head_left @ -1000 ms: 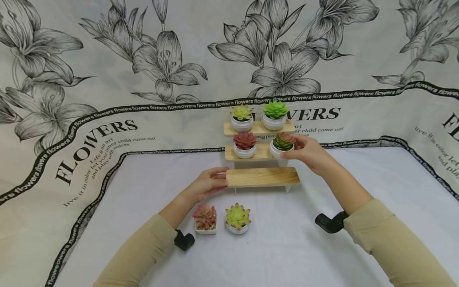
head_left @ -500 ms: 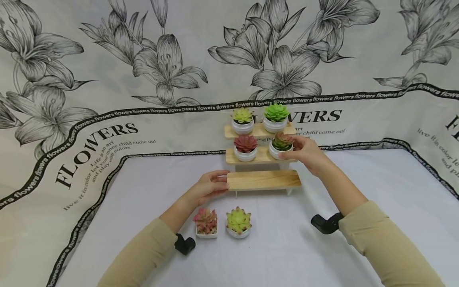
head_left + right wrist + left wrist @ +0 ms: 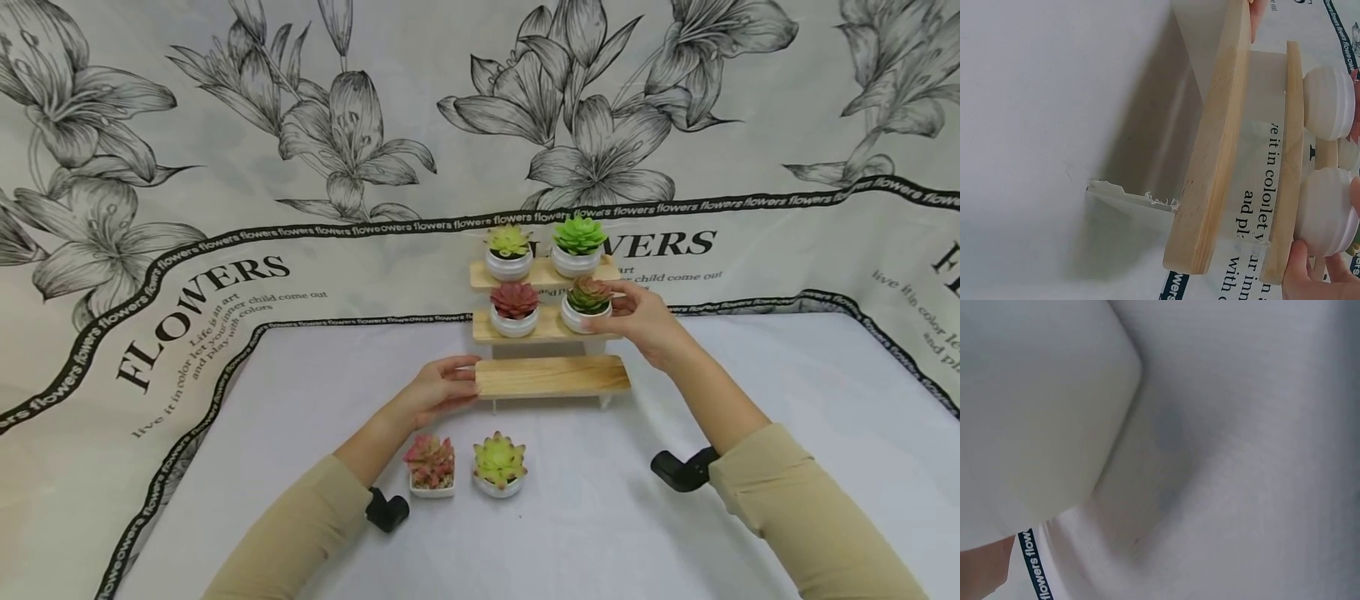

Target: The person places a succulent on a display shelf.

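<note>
On the middle shelf (image 3: 540, 335) of a three-step wooden stand, my right hand (image 3: 643, 323) pinches the white pot of a green-red succulent (image 3: 588, 303); in the right wrist view that pot (image 3: 1325, 212) rests by the middle board (image 3: 1286, 169). My left hand (image 3: 438, 390) holds the left end of the lowest shelf (image 3: 552, 377), which bears nothing. A dark red succulent (image 3: 514, 307) stands at the left of the middle shelf. The top shelf (image 3: 480, 276) carries a yellow-green succulent (image 3: 507, 250) and a bright green one (image 3: 577, 247).
On the white table (image 3: 600, 517), in front of the stand, are a pink succulent in a square pot (image 3: 431, 467) and a yellow-green one with red tips (image 3: 499, 464). A flower-printed cloth (image 3: 390, 275) hangs behind. Black wrist-mounted devices (image 3: 682, 471) show near both sleeves.
The potted succulent in my right hand has shifted slightly left along the middle shelf. My left hand keeps its place at the lowest shelf.
</note>
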A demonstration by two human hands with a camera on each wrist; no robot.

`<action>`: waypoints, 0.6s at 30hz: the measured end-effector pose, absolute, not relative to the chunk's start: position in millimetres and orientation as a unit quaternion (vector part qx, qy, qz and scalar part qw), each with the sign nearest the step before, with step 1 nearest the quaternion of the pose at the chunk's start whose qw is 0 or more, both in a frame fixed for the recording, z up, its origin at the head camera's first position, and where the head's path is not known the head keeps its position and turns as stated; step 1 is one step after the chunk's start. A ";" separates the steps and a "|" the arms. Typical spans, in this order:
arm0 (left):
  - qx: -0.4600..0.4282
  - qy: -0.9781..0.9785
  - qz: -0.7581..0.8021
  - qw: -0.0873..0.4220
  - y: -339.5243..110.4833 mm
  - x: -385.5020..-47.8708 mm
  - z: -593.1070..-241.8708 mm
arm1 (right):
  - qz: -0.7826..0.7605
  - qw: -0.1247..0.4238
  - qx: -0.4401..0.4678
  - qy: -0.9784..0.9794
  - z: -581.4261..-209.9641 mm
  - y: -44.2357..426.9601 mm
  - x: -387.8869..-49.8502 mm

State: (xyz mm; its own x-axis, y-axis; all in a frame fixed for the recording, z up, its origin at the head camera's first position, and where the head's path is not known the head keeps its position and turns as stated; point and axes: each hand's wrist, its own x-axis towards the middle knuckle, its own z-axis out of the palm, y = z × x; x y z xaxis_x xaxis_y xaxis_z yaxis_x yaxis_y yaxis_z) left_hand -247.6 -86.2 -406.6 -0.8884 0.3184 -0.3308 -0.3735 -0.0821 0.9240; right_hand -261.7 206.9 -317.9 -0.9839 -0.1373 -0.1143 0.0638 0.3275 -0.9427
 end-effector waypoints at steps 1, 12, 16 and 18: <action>-0.022 0.634 0.736 0.236 -86.2 -247.5 -406.8 | -0.581 0.087 -0.024 0.809 -318.2 207.0 -261.4; -0.020 0.638 0.732 0.239 -86.4 -246.9 -408.1 | -0.581 0.099 -0.026 0.807 -318.0 211.2 -260.2; -0.022 0.636 0.733 0.239 -86.0 -247.8 -408.0 | -0.590 0.098 -0.036 0.801 -316.7 216.1 -257.1; -0.026 0.635 0.734 0.240 -85.7 -248.4 -408.2 | -0.594 0.101 -0.039 0.797 -316.1 219.5 -255.1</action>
